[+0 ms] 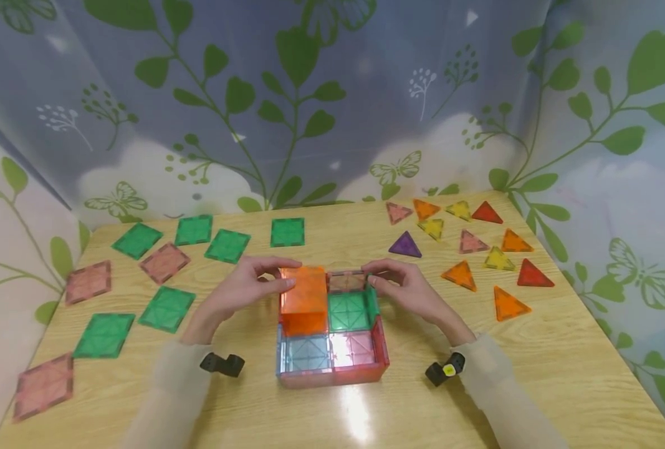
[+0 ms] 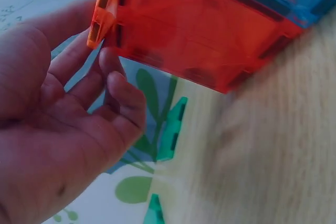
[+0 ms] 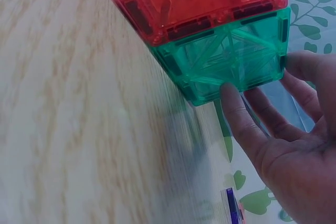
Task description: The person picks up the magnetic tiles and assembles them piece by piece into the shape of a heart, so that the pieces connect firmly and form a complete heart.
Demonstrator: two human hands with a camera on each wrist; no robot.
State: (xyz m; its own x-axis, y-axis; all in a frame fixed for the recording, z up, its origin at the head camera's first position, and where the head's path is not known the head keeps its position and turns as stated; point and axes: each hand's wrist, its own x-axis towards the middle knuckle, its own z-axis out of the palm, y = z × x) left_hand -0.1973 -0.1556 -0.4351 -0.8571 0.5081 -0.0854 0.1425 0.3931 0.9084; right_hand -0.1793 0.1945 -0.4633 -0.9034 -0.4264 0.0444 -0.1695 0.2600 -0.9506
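A low box of see-through magnetic tiles (image 1: 358,373) stands before me, with blue, pink, green and orange squares in it. My left hand (image 1: 248,288) pinches an orange square tile (image 1: 304,290) at its left edge, thumb on top and fingers beneath. That tile lies across the top of the box's back left corner, over the orange side wall (image 2: 194,30). At the back right corner, my right hand (image 1: 407,288) grips the green wall tile (image 3: 231,59), its thumb near the upper edge and a fingertip low on the tile.
Loose green squares (image 1: 105,335) and pink squares (image 1: 43,386) lie to the left on the wooden table (image 1: 411,411). Several triangles, including a purple triangle (image 1: 406,245) and a red triangle (image 1: 535,274), are scattered right. A patterned curtain (image 1: 332,125) hangs behind.
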